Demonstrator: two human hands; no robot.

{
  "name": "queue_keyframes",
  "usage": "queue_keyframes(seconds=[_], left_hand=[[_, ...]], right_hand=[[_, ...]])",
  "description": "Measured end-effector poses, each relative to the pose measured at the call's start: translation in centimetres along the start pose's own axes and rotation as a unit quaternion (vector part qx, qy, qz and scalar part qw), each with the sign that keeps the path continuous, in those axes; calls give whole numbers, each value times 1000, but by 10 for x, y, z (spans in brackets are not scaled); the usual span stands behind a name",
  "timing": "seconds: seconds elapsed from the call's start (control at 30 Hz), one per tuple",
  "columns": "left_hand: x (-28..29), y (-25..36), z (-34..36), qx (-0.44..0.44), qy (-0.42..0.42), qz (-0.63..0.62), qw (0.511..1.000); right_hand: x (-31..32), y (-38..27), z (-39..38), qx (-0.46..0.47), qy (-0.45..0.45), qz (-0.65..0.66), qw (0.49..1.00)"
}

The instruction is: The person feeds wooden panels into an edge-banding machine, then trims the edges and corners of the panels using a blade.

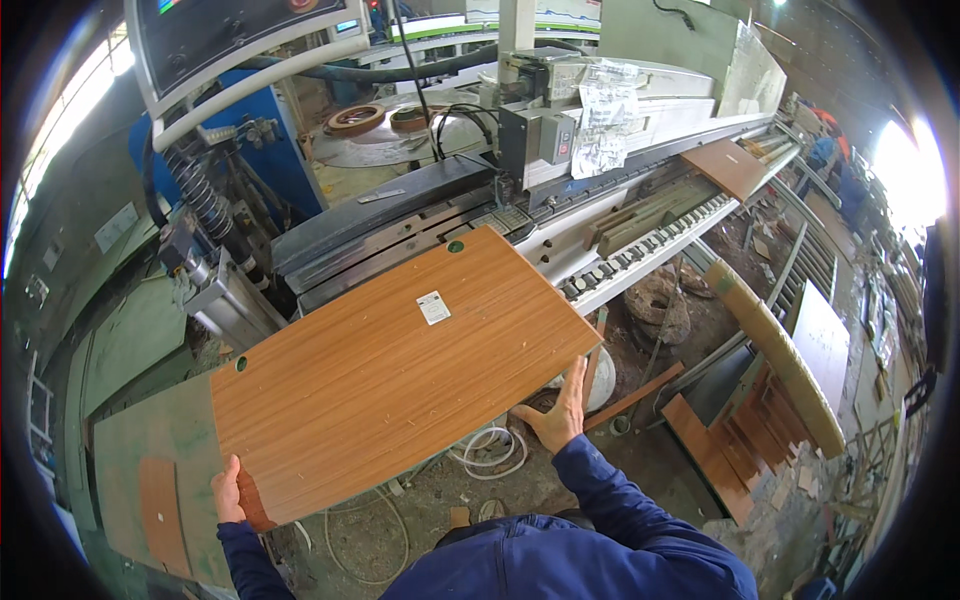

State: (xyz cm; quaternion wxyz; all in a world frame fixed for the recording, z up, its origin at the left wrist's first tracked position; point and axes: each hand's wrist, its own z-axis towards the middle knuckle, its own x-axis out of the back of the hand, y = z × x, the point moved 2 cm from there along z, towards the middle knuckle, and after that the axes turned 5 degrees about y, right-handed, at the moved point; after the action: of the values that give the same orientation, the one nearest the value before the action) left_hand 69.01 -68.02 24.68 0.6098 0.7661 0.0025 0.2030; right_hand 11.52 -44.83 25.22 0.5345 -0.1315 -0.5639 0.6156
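Note:
A brown wood-grain panel (400, 380) lies in front of me, its far end on the machine bed. It has a white label (433, 308) and green round marks near its far edge. My left hand (230, 492) is closed on the panel's near left corner, thumb on top and the other fingers hidden. At the near right corner, my right hand (560, 415) has its fingers stretched up against the edge and its thumb spread apart. A smaller brown board (162, 510) lies on the greenish board (120, 450) at the left.
The long machine (640, 110) runs back to the right, with wooden strips (650, 215) and another brown panel (725, 168) on its rail. A control screen (230, 40) hangs at the upper left. White hose (490, 455) and offcuts (715, 440) lie on the floor.

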Motion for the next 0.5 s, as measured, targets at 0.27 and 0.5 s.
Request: queue_keyframes(seconds=[0.27,0.5], left_hand=[[-45,30,67,-56,-6,91,994],[-57,25,84,-8,-75,85,994]], right_hand=[[-54,-21,27,128,-58,-139,980],[-57,-12,55,114,-32,-186,975]])
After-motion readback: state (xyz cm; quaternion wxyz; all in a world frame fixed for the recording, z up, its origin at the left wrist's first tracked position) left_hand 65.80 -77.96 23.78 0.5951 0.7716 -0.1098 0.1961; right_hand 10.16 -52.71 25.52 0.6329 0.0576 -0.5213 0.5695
